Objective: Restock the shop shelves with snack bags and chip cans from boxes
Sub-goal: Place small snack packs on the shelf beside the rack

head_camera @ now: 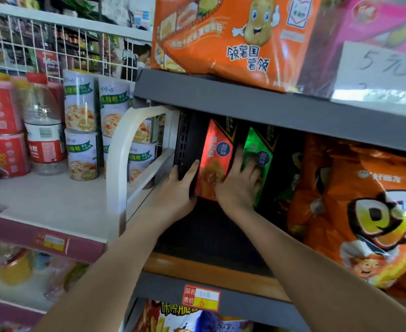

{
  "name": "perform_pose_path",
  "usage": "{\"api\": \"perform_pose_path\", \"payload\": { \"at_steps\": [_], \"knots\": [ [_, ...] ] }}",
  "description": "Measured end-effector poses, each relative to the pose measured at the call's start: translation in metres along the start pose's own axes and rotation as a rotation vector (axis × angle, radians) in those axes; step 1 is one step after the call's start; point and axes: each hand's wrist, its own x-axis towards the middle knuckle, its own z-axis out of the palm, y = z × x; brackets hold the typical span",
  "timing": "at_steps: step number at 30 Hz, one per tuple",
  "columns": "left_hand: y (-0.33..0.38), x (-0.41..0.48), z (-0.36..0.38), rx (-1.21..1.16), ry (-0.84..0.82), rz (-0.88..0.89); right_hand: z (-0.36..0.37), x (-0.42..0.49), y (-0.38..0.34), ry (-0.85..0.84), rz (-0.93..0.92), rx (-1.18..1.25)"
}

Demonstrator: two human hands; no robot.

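One red foil snack bag (215, 161) by left wall of dark shelf (206, 233), pressed between left hand (182, 185), fingers straight, and right hand (237, 185), fingers spread; one green foil bag (257, 152) adjoining; open room in front.

Red snack bag (212, 161) upright beside green bag (257, 154)
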Motion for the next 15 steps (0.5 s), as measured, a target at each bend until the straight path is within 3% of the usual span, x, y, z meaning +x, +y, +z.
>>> {"api": "perform_pose_path", "payload": {
  "at_steps": [4, 8, 15],
  "knots": [
    [0.011, 0.015, -0.005, 0.128, -0.065, 0.051, 0.000, 0.013, 0.025, 0.015, 0.083, 0.056],
    [0.040, 0.028, 0.001, 0.243, -0.118, 0.045, 0.006, 0.019, 0.029, 0.154, 0.083, 0.157],
    [0.068, 0.049, 0.029, 0.240, -0.049, -0.133, 0.015, 0.020, 0.039, 0.019, 0.088, 0.205]
  ]
}}
